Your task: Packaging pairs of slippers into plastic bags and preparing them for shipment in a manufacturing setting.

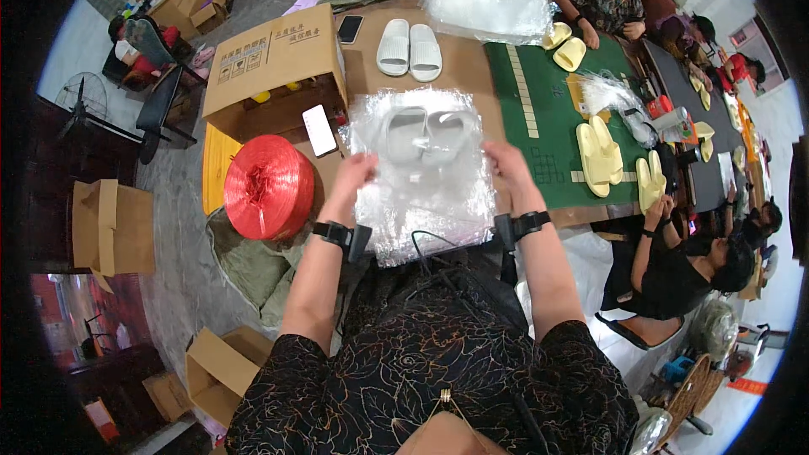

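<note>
A clear plastic bag (425, 194) lies on the brown table in front of me with a pair of white slippers (428, 133) inside it, near its far end. My left hand (352, 175) grips the bag's left edge. My right hand (506, 165) grips its right edge. Both wrists wear black bands. A second pair of white slippers (409, 48) lies bare on the table farther away.
An open cardboard box (274, 63) and a white phone (319, 130) sit to my left, with a big red twine spool (268, 187) below them. Yellow slippers (600, 154) lie on a green mat (539, 109) at right. Other people work along the right and far side.
</note>
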